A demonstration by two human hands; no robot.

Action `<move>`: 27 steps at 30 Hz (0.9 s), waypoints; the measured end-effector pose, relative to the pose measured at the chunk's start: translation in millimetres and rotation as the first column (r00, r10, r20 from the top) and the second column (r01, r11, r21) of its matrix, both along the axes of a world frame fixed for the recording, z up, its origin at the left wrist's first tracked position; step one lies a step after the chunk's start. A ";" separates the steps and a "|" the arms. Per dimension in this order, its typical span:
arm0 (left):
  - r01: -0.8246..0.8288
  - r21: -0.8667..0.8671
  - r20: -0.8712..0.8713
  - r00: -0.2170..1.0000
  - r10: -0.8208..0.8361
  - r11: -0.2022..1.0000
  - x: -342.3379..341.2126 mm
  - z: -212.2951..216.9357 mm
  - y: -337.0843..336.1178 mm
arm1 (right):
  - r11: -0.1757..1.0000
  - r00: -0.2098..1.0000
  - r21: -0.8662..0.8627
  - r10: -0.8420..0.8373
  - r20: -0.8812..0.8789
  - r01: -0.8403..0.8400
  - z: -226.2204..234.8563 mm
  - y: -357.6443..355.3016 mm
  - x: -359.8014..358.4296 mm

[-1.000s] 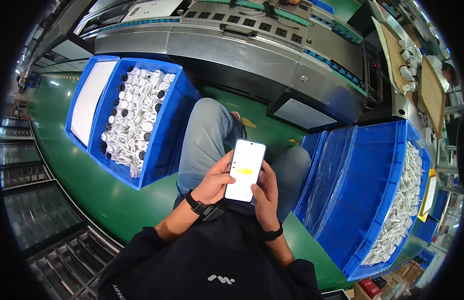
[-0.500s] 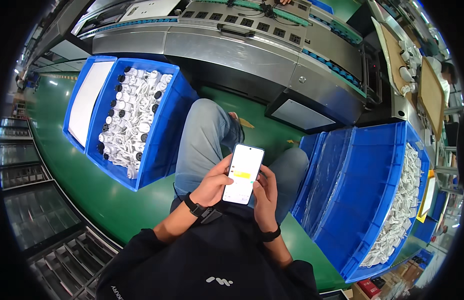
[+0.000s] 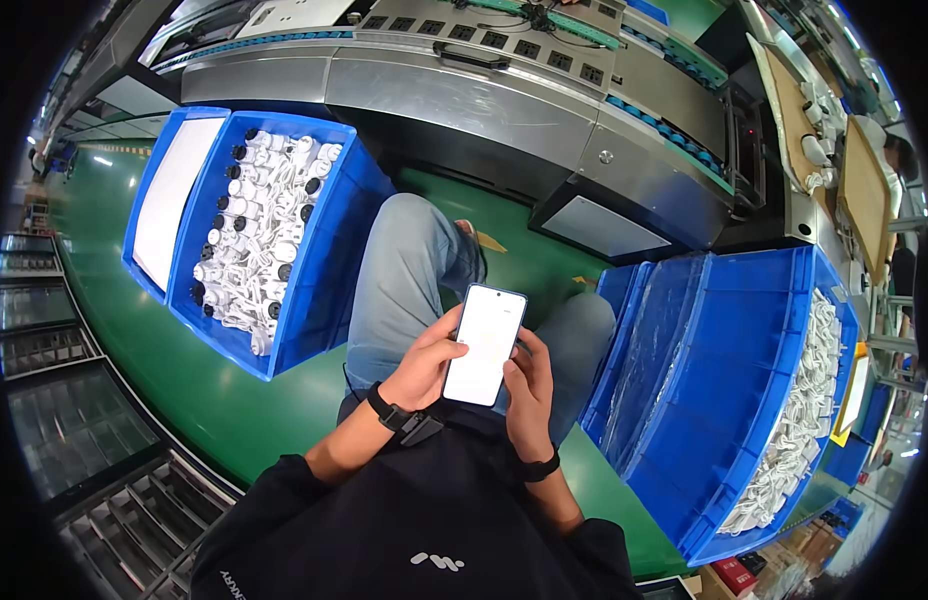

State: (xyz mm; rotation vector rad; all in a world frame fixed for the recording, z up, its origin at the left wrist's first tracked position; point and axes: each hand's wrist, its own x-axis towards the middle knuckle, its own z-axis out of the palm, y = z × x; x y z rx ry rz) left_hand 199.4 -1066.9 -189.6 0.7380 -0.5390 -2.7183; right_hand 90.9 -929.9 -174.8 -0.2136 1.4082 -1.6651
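Closest to the camera is the person's dark sweatshirt [image 3: 404, 530], both sleeves pushed up the forearms. Just beyond it the two hands meet over the lap around a smartphone [image 3: 484, 343]. The left hand [image 3: 424, 368], with a black watch [image 3: 396, 415] on its wrist, is curled around the phone's left edge, thumb lying toward the screen. The right hand [image 3: 529, 390], wearing a dark wristband [image 3: 537, 466], cups the lower right corner, fingers closed behind the case. Both hands grip the phone; neither is open.

The phone stands between the hands with its long axis running away from the body and tilted slightly to the right, top end farthest out, over the knees in grey-blue jeans [image 3: 409, 275]. The left hand reaches higher along its side than the right, which sits at the lower end.

Compared with half a second ago, the screen now shows plain white where a yellow band crossed its middle; the grip and the phone's place look unchanged.

Farther out, on the green floor [image 3: 184, 380], a blue crate [image 3: 324, 290] of white parts with dark ends stands to the left, and a larger blue crate [image 3: 734, 400] with a clear liner and a heap of white pieces stands to the right. Beyond the knees runs a grey metal machine housing [image 3: 464, 100].
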 end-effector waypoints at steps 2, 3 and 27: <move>0.008 0.022 -0.019 1.000 -0.007 1.000 0.5 -0.2 -0.7 | 0.999 0.999 0.033 0.021 -0.043 -0.020 -0.3 1.2 -0.5; 0.012 0.033 -0.029 1.000 -0.011 0.999 0.8 -0.3 -1.0 | 0.998 0.997 0.050 0.032 -0.064 -0.029 -0.3 1.7 -0.6; 0.002 0.026 -0.091 0.996 0.001 1.000 2.1 -4.3 -0.6 | 0.990 0.987 0.036 0.141 -0.076 -0.138 3.0 8.7 -2.2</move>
